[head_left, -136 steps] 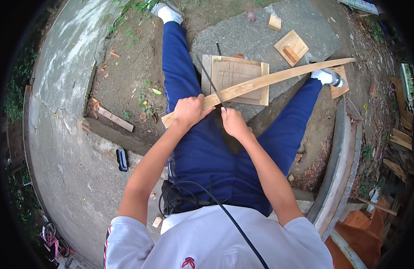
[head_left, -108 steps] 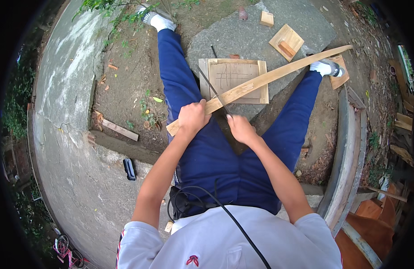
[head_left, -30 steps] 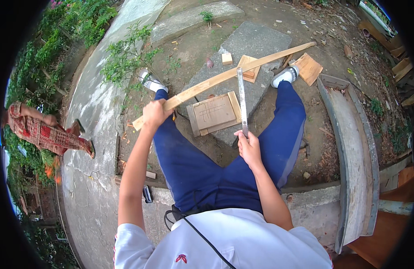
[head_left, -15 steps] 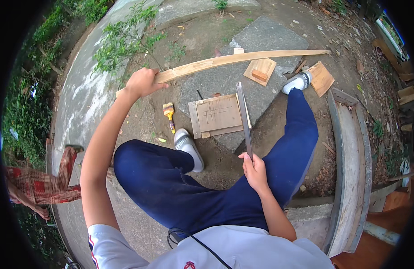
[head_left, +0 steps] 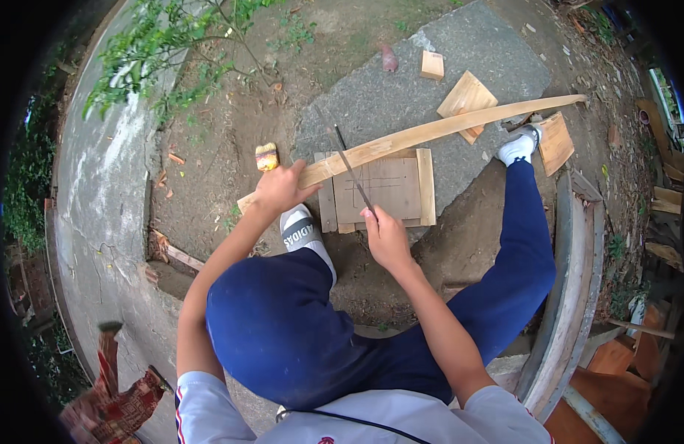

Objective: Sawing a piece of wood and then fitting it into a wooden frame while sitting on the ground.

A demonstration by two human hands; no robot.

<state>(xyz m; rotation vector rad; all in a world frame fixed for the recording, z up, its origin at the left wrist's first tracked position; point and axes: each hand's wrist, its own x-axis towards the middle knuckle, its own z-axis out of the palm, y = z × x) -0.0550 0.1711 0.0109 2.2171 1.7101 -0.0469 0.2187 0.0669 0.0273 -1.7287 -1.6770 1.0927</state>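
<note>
Your strip [head_left: 416,137] slants over the panel [head_left: 390,185] and slab [head_left: 475,44], its left end gripped by your left hand [head_left: 281,190], while the metal tool [head_left: 354,177] grasped in your right hand [head_left: 388,238], previously clear, now crosses it, apparently back in working position.

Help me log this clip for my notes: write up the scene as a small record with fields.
left hand: grips the long wooden strip near its left end
right hand: holds one end of a thin metal tool, thumb uppermost
tool: crosses the strip in view; contact unclear
behind the strip: framed board with crossing lines
ground, near left hand: paintbrush, handle hidden
on the stone slab: small wooden block
other person: lower left, red patterned clothing, partly in view
</note>
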